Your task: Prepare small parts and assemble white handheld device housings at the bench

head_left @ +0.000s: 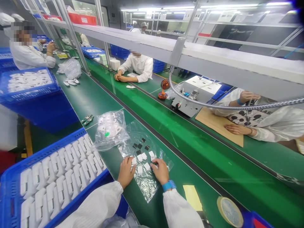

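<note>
On the green bench, a clear plastic bag (146, 185) lies flat with several small white squares (147, 166) and several small dark squares (139, 146) on it. My left hand (127, 172) is at the bag's left side, its fingertips closed on a white square (134, 161). At the right of the squares is my right hand (161, 171), fingers bent together by a white piece; whether it grips that piece is hard to tell. Behind my left hand sits a clear bag of white parts (109, 126) with a green dot.
A blue crate (9, 172) of white casings stands at the left. Yellow paper (193, 197) and a tape roll (230, 211) lie at the right. A green conveyor (185, 142) runs beyond the bench, with people across it. A metal shelf (152, 42) hangs above.
</note>
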